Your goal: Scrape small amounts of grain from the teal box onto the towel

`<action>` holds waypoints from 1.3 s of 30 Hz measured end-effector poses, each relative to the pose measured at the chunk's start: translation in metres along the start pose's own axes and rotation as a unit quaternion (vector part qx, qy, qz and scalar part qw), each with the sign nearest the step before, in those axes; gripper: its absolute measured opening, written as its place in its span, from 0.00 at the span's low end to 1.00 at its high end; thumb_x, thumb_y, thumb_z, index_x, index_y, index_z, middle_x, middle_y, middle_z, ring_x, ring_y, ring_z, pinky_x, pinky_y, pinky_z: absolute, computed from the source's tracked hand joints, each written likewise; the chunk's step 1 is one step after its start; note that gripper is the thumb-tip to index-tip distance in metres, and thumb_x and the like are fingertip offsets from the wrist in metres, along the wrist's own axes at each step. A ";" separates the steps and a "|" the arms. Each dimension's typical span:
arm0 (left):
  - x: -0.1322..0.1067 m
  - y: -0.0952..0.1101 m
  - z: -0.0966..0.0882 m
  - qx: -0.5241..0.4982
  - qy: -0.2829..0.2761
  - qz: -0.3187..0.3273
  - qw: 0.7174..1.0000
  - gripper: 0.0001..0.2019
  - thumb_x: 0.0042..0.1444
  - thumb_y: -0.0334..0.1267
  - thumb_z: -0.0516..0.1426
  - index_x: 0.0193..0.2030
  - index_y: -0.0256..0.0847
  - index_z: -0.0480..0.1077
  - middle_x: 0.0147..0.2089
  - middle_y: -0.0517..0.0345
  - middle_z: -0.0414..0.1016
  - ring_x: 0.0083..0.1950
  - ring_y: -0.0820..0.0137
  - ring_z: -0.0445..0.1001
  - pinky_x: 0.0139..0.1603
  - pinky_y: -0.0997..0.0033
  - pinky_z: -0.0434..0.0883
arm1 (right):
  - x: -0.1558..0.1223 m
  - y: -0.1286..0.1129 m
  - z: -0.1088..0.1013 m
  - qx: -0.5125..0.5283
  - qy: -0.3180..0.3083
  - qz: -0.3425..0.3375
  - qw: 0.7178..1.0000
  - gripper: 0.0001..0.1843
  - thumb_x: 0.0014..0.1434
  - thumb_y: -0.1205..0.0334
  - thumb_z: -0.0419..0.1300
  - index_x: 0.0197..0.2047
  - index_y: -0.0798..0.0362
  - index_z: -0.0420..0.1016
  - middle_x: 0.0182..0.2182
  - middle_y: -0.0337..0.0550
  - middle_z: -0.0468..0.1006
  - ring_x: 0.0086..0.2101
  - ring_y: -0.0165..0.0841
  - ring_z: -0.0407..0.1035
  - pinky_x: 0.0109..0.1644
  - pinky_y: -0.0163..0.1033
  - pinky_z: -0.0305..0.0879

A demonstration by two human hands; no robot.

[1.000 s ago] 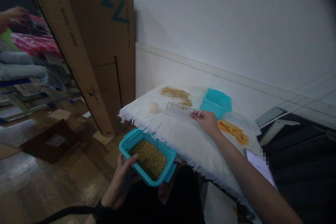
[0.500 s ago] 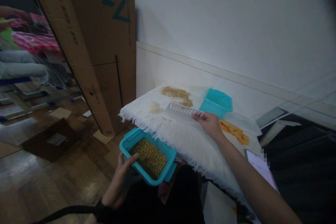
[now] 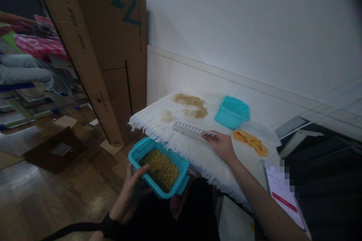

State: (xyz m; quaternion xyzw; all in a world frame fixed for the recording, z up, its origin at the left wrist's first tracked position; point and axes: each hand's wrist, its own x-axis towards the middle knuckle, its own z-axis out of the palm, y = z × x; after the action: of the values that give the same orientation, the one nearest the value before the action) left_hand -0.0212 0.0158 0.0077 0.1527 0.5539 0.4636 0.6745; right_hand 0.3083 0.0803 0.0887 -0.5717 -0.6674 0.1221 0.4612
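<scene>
My left hand (image 3: 130, 186) is closed on the near left side of a turquoise plastic container (image 3: 135, 155), thumb over the rim. Yellow beans (image 3: 162, 169) like soybeans fill much of it. The container sits below the fringed front edge of a white cloth (image 3: 209, 154). My right hand (image 3: 220, 145) grips one end of a white slotted plastic strip (image 3: 188, 131), which lies low over the cloth near that edge, with a few beans beside it. Behind it are scattered beans (image 3: 192, 101) and a small pale, grain-like pile (image 3: 166, 115).
A second turquoise container (image 3: 233, 112) stands at the back of the table, beside an orange cloth (image 3: 250, 143) and a clear lid-like piece. A phone or tablet (image 3: 284, 196) lies at the right. A tall cardboard box (image 3: 113, 45) rises at the left; another person sits beyond it.
My right hand has drawn the slotted strip toward the front edge, away from the scattered beans. The left hand and its container have barely moved.
</scene>
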 end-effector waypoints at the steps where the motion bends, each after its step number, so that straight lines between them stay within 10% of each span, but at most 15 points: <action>1: 0.000 0.000 0.000 -0.002 -0.002 -0.001 1.000 0.43 0.48 0.47 0.73 0.68 0.61 0.58 0.62 0.47 0.76 0.48 0.52 0.85 0.46 0.45 0.82 | -0.004 -0.001 -0.001 -0.002 0.000 -0.002 1.000 0.19 0.60 0.42 0.66 0.36 0.48 0.88 0.32 0.42 0.88 0.33 0.42 0.83 0.40 0.43 0.79; 18: -0.008 0.005 0.003 -0.012 -0.006 0.016 1.000 0.41 0.48 0.48 0.73 0.66 0.59 0.59 0.57 0.51 0.77 0.47 0.53 0.85 0.47 0.48 0.81 | -0.054 -0.038 0.009 0.038 -0.012 -0.075 0.996 0.09 0.64 0.58 0.65 0.40 0.44 0.89 0.36 0.38 0.89 0.35 0.39 0.85 0.42 0.40 0.82; 22: -0.008 0.005 0.002 -0.010 0.000 0.020 1.000 0.40 0.51 0.47 0.72 0.67 0.59 0.58 0.58 0.50 0.76 0.45 0.55 0.85 0.45 0.49 0.82 | -0.054 -0.041 0.001 0.014 -0.008 -0.068 0.998 0.11 0.65 0.53 0.65 0.40 0.44 0.89 0.35 0.39 0.89 0.34 0.39 0.85 0.40 0.39 0.80; 28: -0.004 0.002 0.001 0.014 0.008 0.025 1.000 0.35 0.54 0.47 0.70 0.65 0.60 0.59 0.54 0.53 0.76 0.42 0.58 0.84 0.44 0.50 0.82 | -0.030 -0.013 -0.028 -0.203 0.161 0.045 0.965 0.30 0.64 0.35 0.58 0.32 0.53 0.86 0.22 0.48 0.83 0.24 0.42 0.77 0.29 0.41 0.65; 39: -0.006 0.004 0.005 0.014 0.021 0.022 0.999 0.34 0.55 0.45 0.69 0.65 0.59 0.60 0.53 0.52 0.76 0.43 0.57 0.84 0.43 0.49 0.82 | 0.006 0.024 -0.035 -0.245 0.151 0.083 0.954 0.36 0.59 0.27 0.52 0.19 0.50 0.72 0.17 0.47 0.75 0.23 0.39 0.70 0.30 0.40 0.57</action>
State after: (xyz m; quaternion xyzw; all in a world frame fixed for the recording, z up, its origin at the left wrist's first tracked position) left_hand -0.0185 0.0148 0.0162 0.1648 0.5710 0.4738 0.6498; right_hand 0.3509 0.0806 0.0945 -0.7326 -0.5496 -0.0951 0.3901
